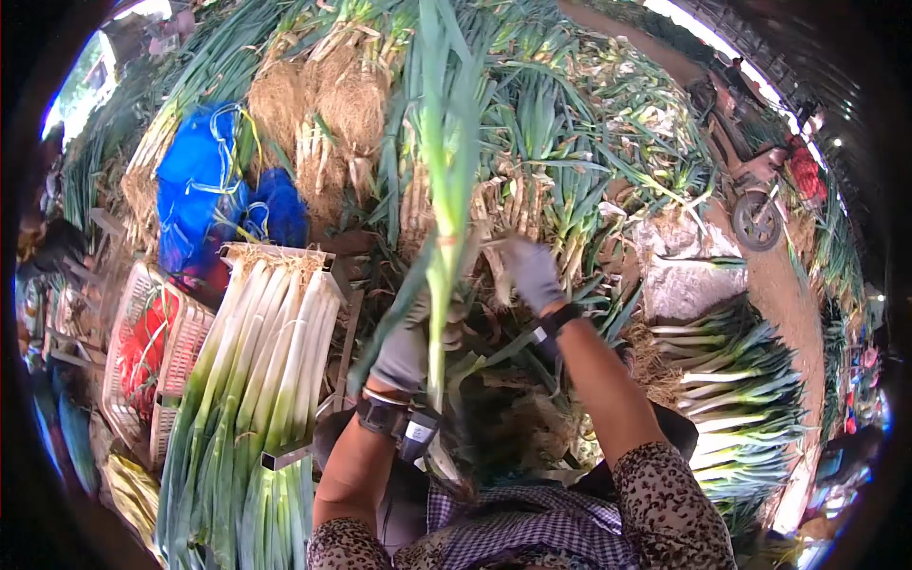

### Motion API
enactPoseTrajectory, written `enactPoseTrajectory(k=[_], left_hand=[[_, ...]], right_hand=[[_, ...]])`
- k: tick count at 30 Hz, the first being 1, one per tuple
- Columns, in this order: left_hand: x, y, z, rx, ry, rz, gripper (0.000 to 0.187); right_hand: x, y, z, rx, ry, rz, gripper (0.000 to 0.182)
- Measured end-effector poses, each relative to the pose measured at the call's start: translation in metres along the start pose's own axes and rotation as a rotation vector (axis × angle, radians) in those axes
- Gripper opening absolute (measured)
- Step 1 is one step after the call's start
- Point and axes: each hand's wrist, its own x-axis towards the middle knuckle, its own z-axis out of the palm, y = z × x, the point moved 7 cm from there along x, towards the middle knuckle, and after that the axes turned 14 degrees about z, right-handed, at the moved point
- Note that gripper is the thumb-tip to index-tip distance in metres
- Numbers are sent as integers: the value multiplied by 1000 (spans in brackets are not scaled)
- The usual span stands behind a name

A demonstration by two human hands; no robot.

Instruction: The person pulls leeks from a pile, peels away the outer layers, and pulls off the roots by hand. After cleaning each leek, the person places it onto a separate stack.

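My left hand (407,353), in a grey glove, is closed round the stem of a leek (440,285). The leek stands nearly upright in view, green leaves towards the top and its root end down near my lap. To its right is my gloved right hand (534,271), smeared by motion, so its fingers and anything in them cannot be made out. A loose green leaf hangs beside my left wrist. On the left, cleaned leeks (256,351) lie side by side in a metal frame (285,456), white ends away from me.
Untrimmed leeks (532,114) with dry roots (351,100) are heaped ahead. A blue net bag (198,180) and a pale plastic crate (176,366) stand left. More cleaned leeks (731,399) lie right, near a white sack (689,271) and a wheeled vehicle (757,220).
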Motion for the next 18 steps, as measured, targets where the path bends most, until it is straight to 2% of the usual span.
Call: enactPoseTrajectory(k=[1, 3, 6, 8, 9, 12, 13, 14, 15, 17, 18], left_hand=[[-2, -5, -7, 66, 68, -12, 29], [-2, 7, -4, 26, 12, 9, 28], [-1, 22, -23, -71, 19, 55, 28], [6, 28, -20, -59, -2, 123, 28], [9, 28, -15, -57, -13, 152, 27], [21, 22, -9, -159, -52, 181, 28], [24, 18, -10, -210, -69, 184, 29], [27, 15, -1, -337, -221, 167, 29], [27, 11, -6, -235, -152, 161, 41], [24, 30, -2, 188, 117, 235, 56], [31, 38, -14, 376, 131, 372, 65]], right_hand=[[27, 36, -1, -68, 30, 82, 14], [70, 149, -33, -429, 179, 158, 25], [56, 212, -116, -185, 200, 589, 30], [44, 196, -109, -30, 110, 572, 40], [27, 159, -98, 40, 14, 516, 44], [-81, -18, -21, 301, -643, 126, 58], [-121, -59, 0, 558, -888, 189, 46], [-145, -67, 21, 551, -938, 64, 44], [-160, -70, 36, 545, -985, -62, 44], [-150, -65, 35, 480, -748, -6, 42], [-142, -62, 22, 477, -571, 83, 24]])
